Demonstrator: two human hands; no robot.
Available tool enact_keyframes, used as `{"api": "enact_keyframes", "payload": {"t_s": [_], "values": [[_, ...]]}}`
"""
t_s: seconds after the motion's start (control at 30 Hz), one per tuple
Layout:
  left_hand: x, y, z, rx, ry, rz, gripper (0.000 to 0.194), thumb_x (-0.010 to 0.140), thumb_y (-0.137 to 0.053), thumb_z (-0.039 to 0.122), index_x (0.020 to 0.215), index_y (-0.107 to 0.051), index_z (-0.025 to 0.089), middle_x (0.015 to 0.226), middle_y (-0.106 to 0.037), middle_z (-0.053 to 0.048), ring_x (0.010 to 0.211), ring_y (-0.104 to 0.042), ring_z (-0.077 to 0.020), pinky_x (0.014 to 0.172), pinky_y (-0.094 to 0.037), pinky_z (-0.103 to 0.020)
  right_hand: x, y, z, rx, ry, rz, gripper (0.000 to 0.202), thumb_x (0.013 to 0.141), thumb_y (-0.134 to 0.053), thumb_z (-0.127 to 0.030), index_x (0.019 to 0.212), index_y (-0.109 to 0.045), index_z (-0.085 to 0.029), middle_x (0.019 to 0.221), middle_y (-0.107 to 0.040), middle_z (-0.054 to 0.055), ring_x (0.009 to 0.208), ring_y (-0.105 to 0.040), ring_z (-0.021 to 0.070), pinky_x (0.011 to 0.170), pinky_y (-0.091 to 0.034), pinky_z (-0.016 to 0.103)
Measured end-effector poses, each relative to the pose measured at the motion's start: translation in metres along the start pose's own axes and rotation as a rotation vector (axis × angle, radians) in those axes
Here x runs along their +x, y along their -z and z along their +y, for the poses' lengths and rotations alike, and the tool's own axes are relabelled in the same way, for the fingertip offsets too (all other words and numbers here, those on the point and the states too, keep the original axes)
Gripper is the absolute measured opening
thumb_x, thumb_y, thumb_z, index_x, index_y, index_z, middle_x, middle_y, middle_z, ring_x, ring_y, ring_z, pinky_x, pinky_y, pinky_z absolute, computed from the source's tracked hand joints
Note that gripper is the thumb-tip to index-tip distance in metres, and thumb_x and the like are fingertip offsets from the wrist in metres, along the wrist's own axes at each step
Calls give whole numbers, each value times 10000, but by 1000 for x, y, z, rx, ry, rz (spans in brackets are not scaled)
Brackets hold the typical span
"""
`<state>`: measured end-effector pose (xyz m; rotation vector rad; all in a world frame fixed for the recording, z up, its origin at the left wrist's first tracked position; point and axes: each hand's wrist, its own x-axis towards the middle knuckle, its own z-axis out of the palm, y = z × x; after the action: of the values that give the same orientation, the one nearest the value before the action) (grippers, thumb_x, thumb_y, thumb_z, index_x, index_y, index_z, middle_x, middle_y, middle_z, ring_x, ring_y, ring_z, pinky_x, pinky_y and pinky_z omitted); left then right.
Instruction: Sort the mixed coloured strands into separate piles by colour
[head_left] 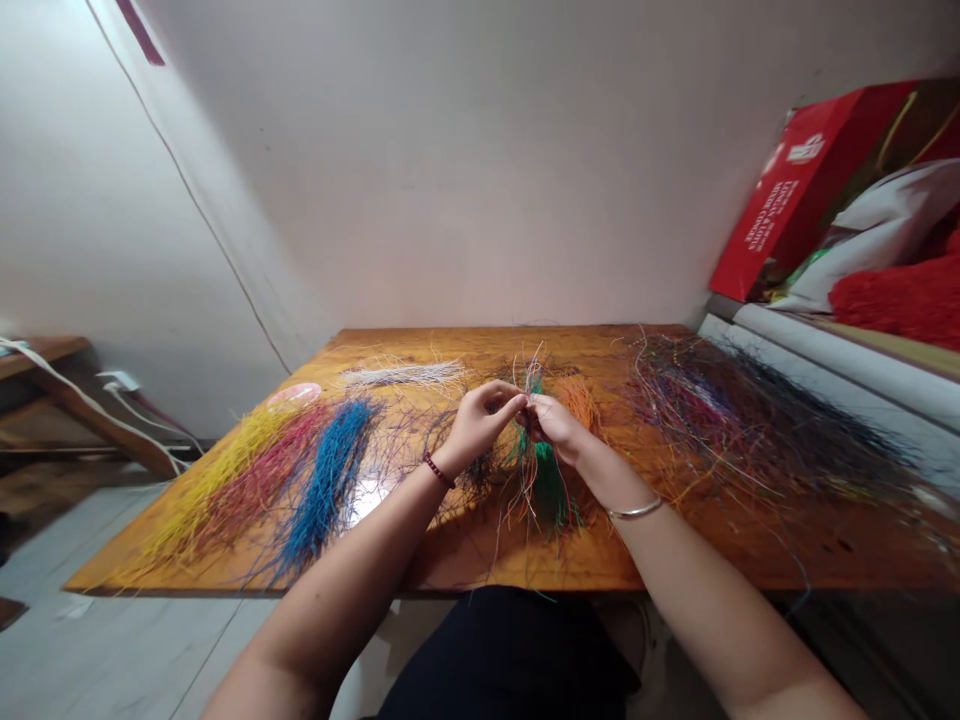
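My left hand [486, 418] and my right hand [553, 424] meet over the middle of the table, fingertips pinched together. Between them is a small bunch of thin wires [531, 490] in white, orange and other colours, its ends sticking out above and below the fingers. The part inside the grip is hidden. Just beneath and beside my hands lie green wires [553, 485], with orange wires [582, 400] to the right. Dark, tangled wires [474, 468] show under my left wrist.
On the wooden table [480, 560], yellow [214, 475], red [259, 475] and blue wires [330, 480] lie at left. White wires [409, 373] lie toward the back. Mixed wires [694, 405] and dark wires [817, 425] spread at right. A red box [802, 180] stands beyond, near the wall.
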<state>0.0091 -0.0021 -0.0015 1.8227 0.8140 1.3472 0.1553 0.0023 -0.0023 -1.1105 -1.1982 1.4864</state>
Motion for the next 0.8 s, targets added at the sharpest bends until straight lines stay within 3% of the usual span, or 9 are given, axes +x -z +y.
{"api": "enact_keyframes", "payload": {"t_s": [0.2,0.5,0.8], "values": [[1,0,-3,89,-6,34,301,856,-667,409,960,-712,131,896,-716,-88,782,-655,-150,710,-525,-250,2,0,3,-19,12,13,184,847,-538,-340,766,-507,-177,557,-477,-31,442,-343,81,429,-213,211],[2,1,-7,95,16,-13,301,869,-647,415,1008,-738,164,953,-728,-83,828,-659,-169,751,-519,-271,5,1,8,-67,43,-1,144,831,-506,-284,741,-523,-174,561,-494,-24,433,-345,81,427,-224,215],[1,1,-11,183,44,-8,353,878,-615,465,949,-716,134,783,-686,-67,663,-578,-129,581,-446,-221,5,-1,11,-84,48,-60,257,863,-505,-399,786,-549,-158,564,-476,-30,418,-319,68,418,-214,212]]}}
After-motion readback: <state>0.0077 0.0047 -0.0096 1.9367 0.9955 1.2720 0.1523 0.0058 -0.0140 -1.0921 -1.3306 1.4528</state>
